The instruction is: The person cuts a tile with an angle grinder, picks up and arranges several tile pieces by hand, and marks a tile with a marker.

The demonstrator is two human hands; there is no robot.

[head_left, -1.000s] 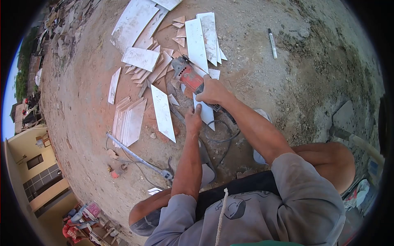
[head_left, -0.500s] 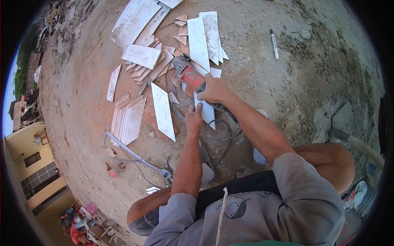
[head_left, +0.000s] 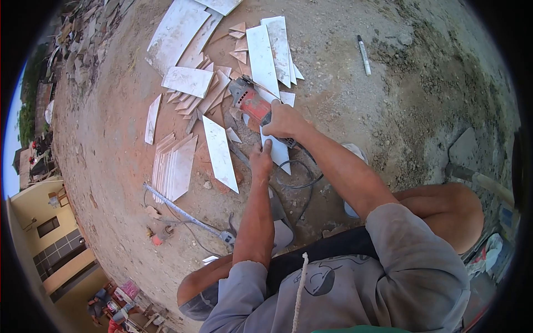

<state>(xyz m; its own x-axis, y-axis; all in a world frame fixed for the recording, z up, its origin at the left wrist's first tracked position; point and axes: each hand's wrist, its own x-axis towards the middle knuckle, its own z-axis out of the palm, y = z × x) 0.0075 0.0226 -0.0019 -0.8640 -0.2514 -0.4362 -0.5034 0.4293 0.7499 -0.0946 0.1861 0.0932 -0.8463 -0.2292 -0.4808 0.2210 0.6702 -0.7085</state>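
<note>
My right hand is wrapped around the rear body of a red and grey angle grinder, whose head points away from me toward the stacked tiles. Just below it, my left hand grips the edge of a white tile piece with a pointed near end, thumb on top. The grinder overlaps the far part of this piece and hides it. Left of my left hand lies another slanted white tile piece. A long white tile strip extends beyond the grinder head.
Cut tiles stand stacked at left, near a tape measure and a second small red tool. A black cable loops beside my hands. A marker lies at right on the dirt ground.
The whole view has shifted slightly. Both hands keep their grips, and the grinder stays in nearly the same place over the tile piece.
</note>
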